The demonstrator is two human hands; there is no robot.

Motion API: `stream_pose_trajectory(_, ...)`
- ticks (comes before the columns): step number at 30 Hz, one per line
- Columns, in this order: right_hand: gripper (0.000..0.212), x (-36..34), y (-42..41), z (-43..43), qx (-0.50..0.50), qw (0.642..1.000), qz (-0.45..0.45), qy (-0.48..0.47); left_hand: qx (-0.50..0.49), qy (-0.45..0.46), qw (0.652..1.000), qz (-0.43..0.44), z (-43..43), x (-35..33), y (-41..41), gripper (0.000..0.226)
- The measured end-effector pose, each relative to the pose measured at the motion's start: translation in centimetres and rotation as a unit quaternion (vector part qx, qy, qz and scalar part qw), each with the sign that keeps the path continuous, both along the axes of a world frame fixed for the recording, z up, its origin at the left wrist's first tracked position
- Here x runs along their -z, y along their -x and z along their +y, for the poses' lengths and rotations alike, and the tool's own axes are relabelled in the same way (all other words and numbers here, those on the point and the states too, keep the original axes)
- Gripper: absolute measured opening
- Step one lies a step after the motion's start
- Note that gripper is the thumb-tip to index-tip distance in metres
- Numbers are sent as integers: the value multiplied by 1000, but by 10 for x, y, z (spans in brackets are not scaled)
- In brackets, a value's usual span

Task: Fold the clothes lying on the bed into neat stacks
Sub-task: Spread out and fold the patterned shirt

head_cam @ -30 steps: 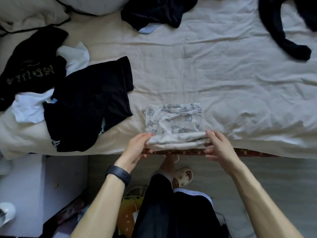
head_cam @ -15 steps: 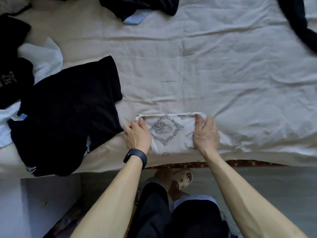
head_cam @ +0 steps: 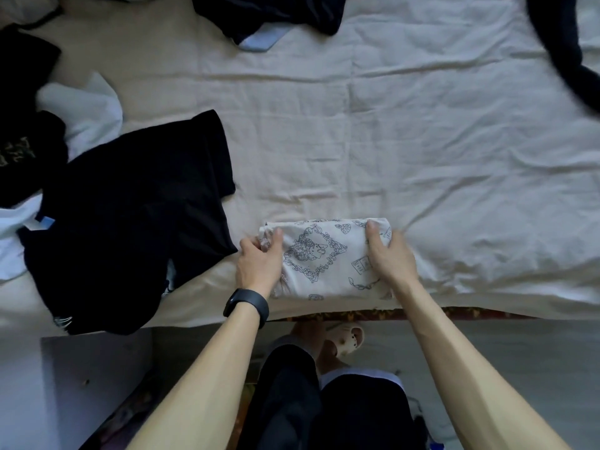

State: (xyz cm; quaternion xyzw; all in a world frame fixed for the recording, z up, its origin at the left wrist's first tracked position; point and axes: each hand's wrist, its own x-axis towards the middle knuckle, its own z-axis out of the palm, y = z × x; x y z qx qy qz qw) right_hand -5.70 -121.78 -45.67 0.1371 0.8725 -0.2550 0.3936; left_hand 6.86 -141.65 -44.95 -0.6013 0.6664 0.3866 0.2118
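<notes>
At the near edge of the bed [head_cam: 487,280], lower centre of the frame, a folded white garment [head_cam: 328,264] with dark line drawings lies flat, its long axis running left to right. The left hand [head_cam: 259,264] grips its left end; the right hand [head_cam: 391,258] clasps its right end, thumb on top. Pale lettering on a black garment [head_cam: 19,151] at far left is too blurred to read. A wrinkled cream sheet [head_cam: 422,108] covers the bed, with grey floor [head_cam: 519,368] below
</notes>
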Motion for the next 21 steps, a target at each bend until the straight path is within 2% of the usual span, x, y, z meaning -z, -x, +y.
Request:
stream_pose_trajectory(3, 78, 5, -3, 10, 43, 995, -28, 80, -30, -36, 997, 63, -4, 5, -8, 42)
stream_pose_trajectory(5, 78, 13, -4, 16, 40, 993, -35, 103, -31, -14, 995, 92, -3, 8, -12, 41)
stream_pose_trajectory(7, 63, 11, -7, 15, 4, 994, -22, 110, -14, 26, 995, 95, 4, 10, -12, 41)
stream_pose_trajectory(9, 60, 7, -12, 12, -38, 994, 35, 94, 15, 66, 995, 68, 13, 9, -8, 41)
stream_pose_trajectory(12, 63, 2, -20, 3, -49, 991, 100, 70, 39, 99, 992, 63, 16, 11, -4, 45)
stream_pose_trajectory(16, 48, -11, -24, 5, -9, 985, 159, 70, 44, 140, 977, 154, 12, -7, 3, 40)
stream_pose_trajectory(21, 35, -94, -20, 29, 46, 955, 274, 104, 32, 178, 943, 279, 23, -89, 21, 30)
